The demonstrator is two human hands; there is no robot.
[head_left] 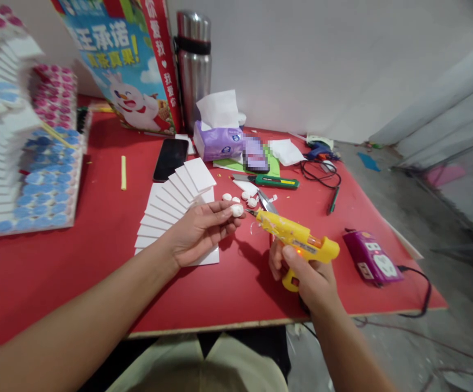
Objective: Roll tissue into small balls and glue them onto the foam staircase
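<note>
Between the fingertips of my left hand [206,226] is a small round white piece [237,210]. My right hand [303,272] grips a yellow glue gun [295,233] by its handle, and a small orange light glows on its side. The gun's nozzle points left, close to the white piece; whether they touch I cannot tell. Several similar round white pieces [251,202] lie on the red table just beyond my left fingertips. Fanned white cards [158,213] spread out under and behind my left hand, which covers part of them.
A green utility knife [277,182], scissors [266,201], a phone [171,159] and a purple tissue pack [220,140] lie behind. At left stand blue-and-pink-dotted pieces [52,179]. A steel flask [195,71] stands by the wall, a purple power box [372,258] at right on the red table [97,288].
</note>
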